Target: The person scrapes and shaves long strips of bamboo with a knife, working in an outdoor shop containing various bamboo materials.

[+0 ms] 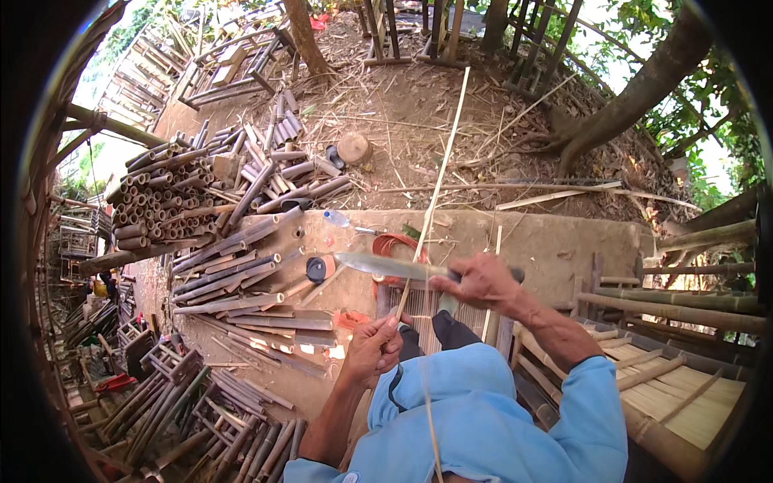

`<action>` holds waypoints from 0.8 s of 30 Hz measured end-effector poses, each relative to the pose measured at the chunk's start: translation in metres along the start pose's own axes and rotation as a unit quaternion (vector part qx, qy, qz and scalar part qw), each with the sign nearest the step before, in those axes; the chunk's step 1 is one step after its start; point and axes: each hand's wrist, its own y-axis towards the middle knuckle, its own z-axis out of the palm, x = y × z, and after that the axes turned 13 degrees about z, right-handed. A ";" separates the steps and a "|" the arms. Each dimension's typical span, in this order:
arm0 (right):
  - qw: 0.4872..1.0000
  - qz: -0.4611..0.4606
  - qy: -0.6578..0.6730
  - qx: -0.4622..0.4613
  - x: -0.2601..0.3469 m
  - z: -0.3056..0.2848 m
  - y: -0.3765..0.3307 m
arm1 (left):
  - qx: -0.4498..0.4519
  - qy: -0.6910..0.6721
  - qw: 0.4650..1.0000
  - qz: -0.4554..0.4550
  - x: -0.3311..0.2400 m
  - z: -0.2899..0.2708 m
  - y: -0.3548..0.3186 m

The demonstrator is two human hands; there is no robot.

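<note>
Right hand (481, 283) clenched on a big knife (386, 266), blade at 9 o'clock; left hand (372, 348) fingers grasping a thin bamboo strip (436, 190) running to 12 o'clock. Cut bamboo poles (241, 266) crowd 9 o'clock, slatted frame (684, 394) at 4; bare dirt (403, 113) w/ open room at 12.

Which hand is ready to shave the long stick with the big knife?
Probably the right hand: it grips the knife, whose blade lies across the thin bamboo strip. The left hand only holds that strip.
</note>
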 end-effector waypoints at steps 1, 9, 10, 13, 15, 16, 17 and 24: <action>1.000 -0.004 0.007 0.007 -0.005 -0.003 0.002 | 0.000 0.001 1.000 -0.002 -0.003 0.001 0.002; 0.996 0.082 0.029 0.023 -0.018 -0.009 0.018 | -0.009 0.040 0.999 -0.009 -0.002 0.004 -0.011; 0.992 0.078 -0.093 -0.015 -0.027 -0.012 0.025 | -0.022 0.078 0.996 -0.023 -0.001 0.006 -0.001; 0.999 0.021 -0.038 0.005 -0.018 0.014 0.000 | 0.001 0.024 0.999 -0.021 0.007 -0.005 -0.008; 0.997 -0.044 -0.056 -0.019 -0.014 0.009 -0.002 | -0.005 0.032 0.999 -0.035 0.001 -0.007 -0.018; 0.998 0.051 -0.001 -0.025 -0.032 -0.006 0.021 | 0.001 0.035 0.999 -0.039 -0.001 -0.003 -0.020; 0.994 0.099 0.028 -0.030 -0.040 -0.008 0.025 | 0.007 0.038 0.998 -0.043 0.000 -0.001 -0.020; 0.996 0.059 -0.054 -0.045 -0.054 -0.022 0.024 | -0.019 0.076 0.994 -0.073 -0.008 -0.003 -0.054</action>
